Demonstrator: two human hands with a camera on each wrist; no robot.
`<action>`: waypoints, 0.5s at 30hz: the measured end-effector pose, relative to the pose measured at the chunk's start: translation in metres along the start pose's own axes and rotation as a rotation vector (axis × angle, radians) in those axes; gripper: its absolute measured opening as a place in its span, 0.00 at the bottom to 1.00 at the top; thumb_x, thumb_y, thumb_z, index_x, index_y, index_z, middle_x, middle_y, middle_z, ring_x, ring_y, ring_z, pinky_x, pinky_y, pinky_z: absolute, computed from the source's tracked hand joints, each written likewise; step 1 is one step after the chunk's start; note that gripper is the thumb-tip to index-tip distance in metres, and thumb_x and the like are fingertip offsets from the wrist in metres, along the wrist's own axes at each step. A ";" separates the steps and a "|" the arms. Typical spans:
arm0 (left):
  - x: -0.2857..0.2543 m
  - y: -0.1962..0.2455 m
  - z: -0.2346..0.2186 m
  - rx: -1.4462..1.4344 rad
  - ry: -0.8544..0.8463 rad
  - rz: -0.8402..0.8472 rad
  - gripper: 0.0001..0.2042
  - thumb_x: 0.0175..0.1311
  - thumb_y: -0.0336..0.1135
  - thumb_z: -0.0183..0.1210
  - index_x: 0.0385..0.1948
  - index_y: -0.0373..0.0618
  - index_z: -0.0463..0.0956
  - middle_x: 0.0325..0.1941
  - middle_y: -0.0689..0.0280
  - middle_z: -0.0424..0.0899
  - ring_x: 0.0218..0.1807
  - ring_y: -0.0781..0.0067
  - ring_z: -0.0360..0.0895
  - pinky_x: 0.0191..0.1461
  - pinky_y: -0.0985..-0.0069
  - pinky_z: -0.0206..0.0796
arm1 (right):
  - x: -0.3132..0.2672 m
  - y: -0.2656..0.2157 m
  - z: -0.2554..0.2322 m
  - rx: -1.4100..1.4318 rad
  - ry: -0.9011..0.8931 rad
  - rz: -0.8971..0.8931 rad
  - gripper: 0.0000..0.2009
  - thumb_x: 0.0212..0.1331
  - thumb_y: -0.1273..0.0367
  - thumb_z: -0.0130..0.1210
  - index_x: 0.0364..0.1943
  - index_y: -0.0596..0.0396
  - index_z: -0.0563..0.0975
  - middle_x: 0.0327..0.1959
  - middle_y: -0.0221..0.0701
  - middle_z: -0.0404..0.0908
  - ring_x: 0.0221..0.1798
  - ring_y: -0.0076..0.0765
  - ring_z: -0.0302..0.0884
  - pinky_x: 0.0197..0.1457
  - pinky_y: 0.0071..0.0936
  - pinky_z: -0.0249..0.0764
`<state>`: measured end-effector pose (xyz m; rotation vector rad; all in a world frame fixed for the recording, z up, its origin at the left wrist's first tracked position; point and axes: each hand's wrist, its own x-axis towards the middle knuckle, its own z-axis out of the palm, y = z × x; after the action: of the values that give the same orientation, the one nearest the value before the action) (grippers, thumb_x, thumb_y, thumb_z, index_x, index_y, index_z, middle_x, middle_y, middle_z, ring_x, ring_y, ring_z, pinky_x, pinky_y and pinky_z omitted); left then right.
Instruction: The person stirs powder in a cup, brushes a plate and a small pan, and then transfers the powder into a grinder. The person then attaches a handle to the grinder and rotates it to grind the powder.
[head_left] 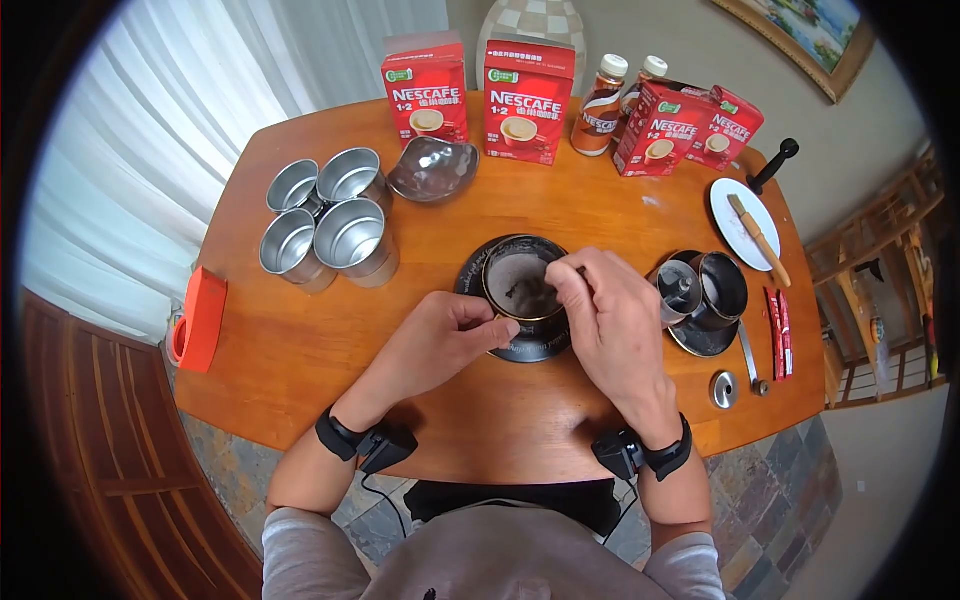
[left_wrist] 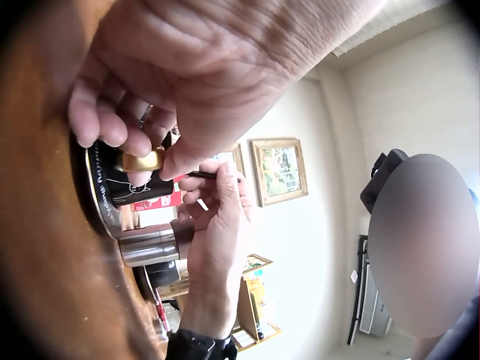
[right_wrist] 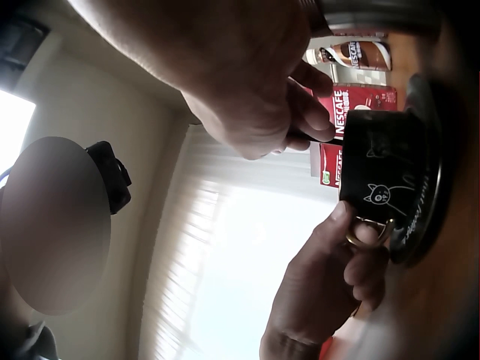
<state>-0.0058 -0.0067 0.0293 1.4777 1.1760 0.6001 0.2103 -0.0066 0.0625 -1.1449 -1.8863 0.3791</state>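
Note:
A black cup (head_left: 520, 285) with cat drawings stands on a black saucer (head_left: 535, 352) near the middle of the table; grey-white contents show inside it. My left hand (head_left: 440, 345) pinches the cup's gold handle (right_wrist: 371, 232), its thumb against the rim side. My right hand (head_left: 610, 320) is over the cup's right edge, holding a thin dark utensil (left_wrist: 201, 175) whose lower end goes into the cup. In the right wrist view, the cup (right_wrist: 379, 161) hides that lower end.
Metal cups (head_left: 350, 240) and an orange object (head_left: 203, 320) are at left, a dark glass dish (head_left: 433, 170) and red boxes (head_left: 525, 105) behind. Rightward are a second black cup (head_left: 735, 285), a metal container (head_left: 677, 290), a white plate (head_left: 735, 225) with a brush, and red sachets (head_left: 780, 335).

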 end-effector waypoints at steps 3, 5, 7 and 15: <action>0.000 0.000 0.000 -0.003 -0.001 -0.005 0.15 0.74 0.44 0.65 0.33 0.40 0.87 0.22 0.75 0.79 0.23 0.86 0.70 0.27 0.82 0.62 | -0.002 0.003 0.007 0.103 -0.001 -0.019 0.04 0.69 0.73 0.61 0.38 0.61 0.81 0.31 0.42 0.83 0.35 0.53 0.82 0.39 0.43 0.77; 0.000 -0.001 -0.001 0.040 0.006 -0.016 0.15 0.74 0.43 0.65 0.33 0.40 0.87 0.22 0.75 0.79 0.23 0.87 0.70 0.26 0.82 0.62 | -0.001 0.006 0.012 0.109 0.052 -0.099 0.05 0.69 0.72 0.61 0.38 0.60 0.81 0.30 0.42 0.83 0.35 0.53 0.82 0.39 0.43 0.77; 0.000 -0.003 0.001 0.015 0.007 -0.003 0.15 0.74 0.43 0.65 0.33 0.40 0.87 0.22 0.75 0.79 0.23 0.87 0.69 0.26 0.82 0.62 | -0.001 0.007 0.010 0.025 0.078 -0.097 0.04 0.69 0.72 0.61 0.38 0.60 0.81 0.31 0.42 0.83 0.35 0.53 0.82 0.39 0.42 0.77; 0.000 -0.002 0.001 0.010 0.004 0.005 0.16 0.74 0.44 0.66 0.33 0.40 0.87 0.21 0.75 0.78 0.23 0.87 0.69 0.26 0.82 0.61 | -0.003 0.005 0.010 0.079 0.031 -0.054 0.04 0.68 0.72 0.62 0.38 0.59 0.81 0.33 0.42 0.84 0.36 0.52 0.83 0.39 0.42 0.78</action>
<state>-0.0059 -0.0077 0.0270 1.4887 1.1802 0.6012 0.2055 -0.0051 0.0517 -1.0399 -1.8552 0.3995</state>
